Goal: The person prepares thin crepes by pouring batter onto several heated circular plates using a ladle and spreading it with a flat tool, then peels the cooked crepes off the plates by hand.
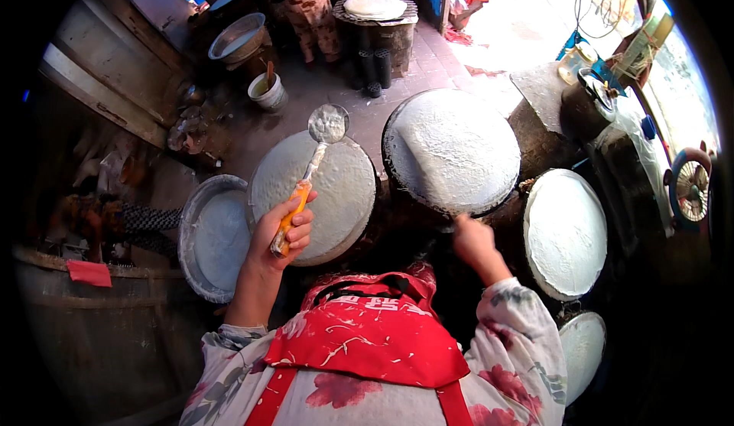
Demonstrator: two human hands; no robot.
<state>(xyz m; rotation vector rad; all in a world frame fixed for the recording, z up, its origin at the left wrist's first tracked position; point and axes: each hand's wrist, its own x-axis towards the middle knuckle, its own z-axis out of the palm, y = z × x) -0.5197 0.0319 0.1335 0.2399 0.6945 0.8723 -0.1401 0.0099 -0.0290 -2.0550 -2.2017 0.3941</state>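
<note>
My left hand (285, 228) grips the orange handle of a ladle (328, 123), whose round metal bowl points away from me. The ladle is held above a round griddle (309, 196) covered with pale, bumpy batter. My right hand (475, 246) is curled and slightly blurred at the near rim of a second griddle. A thin white flatbread sheet (459, 145) lies on that griddle, with a raised fold on its left side. Whether my right fingers pinch anything is not visible. A wide metal basin (221, 239) of whitish liquid stands left of the first griddle.
Two more griddles with white sheets, a nearer-right one (565, 234) and a lower one (582, 351), stand on my right. A white bucket (268, 93) sits on the floor ahead. Beyond it, a person (309, 19) stands beside a stove with stacked flatbreads (375, 5).
</note>
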